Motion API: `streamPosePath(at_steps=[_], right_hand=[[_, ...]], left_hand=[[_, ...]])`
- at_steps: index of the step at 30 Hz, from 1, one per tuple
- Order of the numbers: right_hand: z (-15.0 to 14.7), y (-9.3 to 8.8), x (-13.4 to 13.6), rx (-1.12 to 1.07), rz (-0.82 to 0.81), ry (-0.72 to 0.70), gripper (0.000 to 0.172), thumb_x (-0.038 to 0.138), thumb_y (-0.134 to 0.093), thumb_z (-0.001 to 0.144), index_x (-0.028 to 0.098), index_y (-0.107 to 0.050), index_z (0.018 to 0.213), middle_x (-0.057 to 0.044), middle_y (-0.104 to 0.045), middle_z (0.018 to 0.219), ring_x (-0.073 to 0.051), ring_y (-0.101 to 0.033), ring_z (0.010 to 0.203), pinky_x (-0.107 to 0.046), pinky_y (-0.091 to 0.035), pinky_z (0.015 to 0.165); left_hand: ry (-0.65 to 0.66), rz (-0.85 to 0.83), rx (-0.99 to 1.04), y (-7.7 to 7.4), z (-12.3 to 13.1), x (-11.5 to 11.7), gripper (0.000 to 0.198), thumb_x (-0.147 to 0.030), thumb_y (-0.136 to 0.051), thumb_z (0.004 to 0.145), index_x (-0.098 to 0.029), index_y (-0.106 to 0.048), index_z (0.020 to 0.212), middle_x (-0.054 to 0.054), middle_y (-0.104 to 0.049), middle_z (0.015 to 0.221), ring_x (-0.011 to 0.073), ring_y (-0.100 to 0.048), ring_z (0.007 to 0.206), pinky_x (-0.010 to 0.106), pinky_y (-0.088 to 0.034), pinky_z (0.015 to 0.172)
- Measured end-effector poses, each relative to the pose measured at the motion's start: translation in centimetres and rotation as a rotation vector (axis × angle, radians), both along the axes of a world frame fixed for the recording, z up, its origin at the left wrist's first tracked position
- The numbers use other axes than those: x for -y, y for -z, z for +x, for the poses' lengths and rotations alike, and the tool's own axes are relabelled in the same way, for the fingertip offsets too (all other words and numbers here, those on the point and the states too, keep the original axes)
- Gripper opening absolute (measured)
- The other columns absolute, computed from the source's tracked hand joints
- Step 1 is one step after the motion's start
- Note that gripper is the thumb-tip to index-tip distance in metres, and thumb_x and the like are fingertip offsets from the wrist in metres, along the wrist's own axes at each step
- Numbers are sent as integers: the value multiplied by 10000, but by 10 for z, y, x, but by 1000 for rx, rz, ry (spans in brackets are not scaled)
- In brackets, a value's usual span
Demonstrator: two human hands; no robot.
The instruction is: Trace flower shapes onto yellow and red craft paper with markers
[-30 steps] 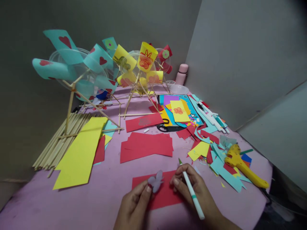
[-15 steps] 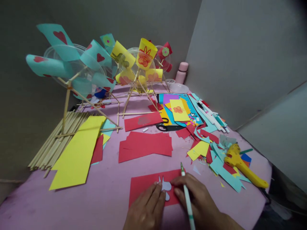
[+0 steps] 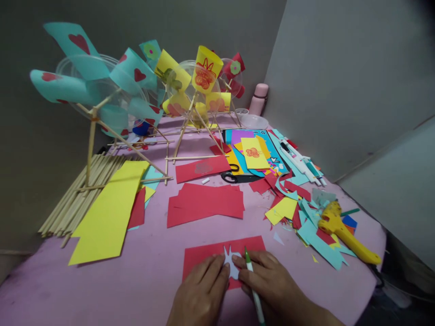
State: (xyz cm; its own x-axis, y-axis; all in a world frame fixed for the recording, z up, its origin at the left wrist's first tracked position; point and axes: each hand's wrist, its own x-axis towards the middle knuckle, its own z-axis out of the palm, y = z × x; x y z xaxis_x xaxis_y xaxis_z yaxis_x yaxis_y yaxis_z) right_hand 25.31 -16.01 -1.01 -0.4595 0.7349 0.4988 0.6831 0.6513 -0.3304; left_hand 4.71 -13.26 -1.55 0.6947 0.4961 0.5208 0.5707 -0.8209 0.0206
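A red paper rectangle (image 3: 204,256) lies on the pink tabletop close to me. On it sits a small pale butterfly-shaped cutout (image 3: 232,265). My left hand (image 3: 200,292) lies flat on the red paper, fingertips pressing the cutout's left side. My right hand (image 3: 272,290) holds a white marker with a green tip (image 3: 253,290) and its fingertips rest on the cutout's right side. The marker's tip points away from me, just above the cutout.
Red sheets (image 3: 205,203) lie beyond, a long yellow sheet (image 3: 108,213) and wooden sticks (image 3: 73,201) at left. Paper windmill models (image 3: 102,90) stand at the back. Scraps, scissors (image 3: 238,177), markers (image 3: 301,165) and a yellow glue gun (image 3: 346,235) crowd the right side.
The cutout was held lifted above the red paper; now both hands press it flat on the paper. The view has tilted down slightly.
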Motion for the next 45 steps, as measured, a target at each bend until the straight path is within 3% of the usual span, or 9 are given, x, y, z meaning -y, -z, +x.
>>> streamPosePath(at_steps=[6,15,18,22,27,33,37,39,45], right_hand=[[-1,-2,-2,-29,56,-4,197,163,-413,955,183,-607,980,-38,-753,972,-187,-644,803,-299,-496,679],[2,-1,-2,-45,-7,2,159,164,-456,937,197,-611,929,-26,-751,996,-194,-644,796,-302,-496,687],[3,0,-2,-44,-23,0,144,165,-471,924,198,-610,903,-31,-744,1030,-198,-645,798,-301,-495,695],[4,-1,-1,-34,-42,-9,151,169,-469,927,189,-618,938,-48,-745,1030,-200,-655,819,-298,-502,719],[3,-1,-1,-38,-17,-10,148,186,-467,942,189,-615,952,-74,-747,1027,-203,-671,804,-310,-514,699],[5,3,3,-165,-105,6,154,139,-515,882,205,-598,994,-85,-736,1043,-216,-664,868,-335,-533,734],[14,1,8,-406,-241,248,156,139,-533,870,230,-578,987,-80,-722,1018,-193,-658,865,-307,-545,734],[17,-1,10,-438,-247,293,164,120,-527,870,235,-572,979,-68,-720,994,-183,-653,863,-295,-540,736],[16,-2,8,-68,-81,-41,167,117,-495,878,208,-577,991,-76,-732,1056,-188,-649,935,-308,-488,796]], left_hand=[[67,-120,-110,-4,4,-5,323,-61,-368,872,-161,-600,1072,65,-638,1226,204,-590,1115,347,-509,887],[68,-502,-62,-20,-2,-23,228,-139,-513,856,-229,-602,1046,49,-640,1220,218,-585,1123,403,-507,907],[8,-444,34,-15,-14,-25,239,-157,-477,897,-235,-592,1092,57,-629,1227,197,-575,1122,370,-501,899],[-78,-218,101,-10,-28,-13,303,-142,-386,924,-189,-569,1160,69,-653,1179,183,-579,1084,334,-442,932],[102,46,-95,-7,-15,7,343,-151,-310,973,-216,-618,1108,-36,-695,1108,108,-606,1007,208,-390,920],[44,38,-108,1,-3,10,294,-281,-368,981,-200,-635,1071,-34,-714,1059,123,-632,955,219,-431,861],[72,42,-108,2,-9,7,289,-229,-378,963,-195,-626,1107,-19,-707,1090,137,-638,980,233,-465,841],[90,31,-139,2,-11,6,286,-219,-403,946,-190,-616,1134,-7,-699,1114,147,-640,988,241,-486,828],[99,-61,-134,-4,-10,4,288,-263,-404,949,-193,-611,1137,14,-699,1114,172,-665,954,269,-543,770]])
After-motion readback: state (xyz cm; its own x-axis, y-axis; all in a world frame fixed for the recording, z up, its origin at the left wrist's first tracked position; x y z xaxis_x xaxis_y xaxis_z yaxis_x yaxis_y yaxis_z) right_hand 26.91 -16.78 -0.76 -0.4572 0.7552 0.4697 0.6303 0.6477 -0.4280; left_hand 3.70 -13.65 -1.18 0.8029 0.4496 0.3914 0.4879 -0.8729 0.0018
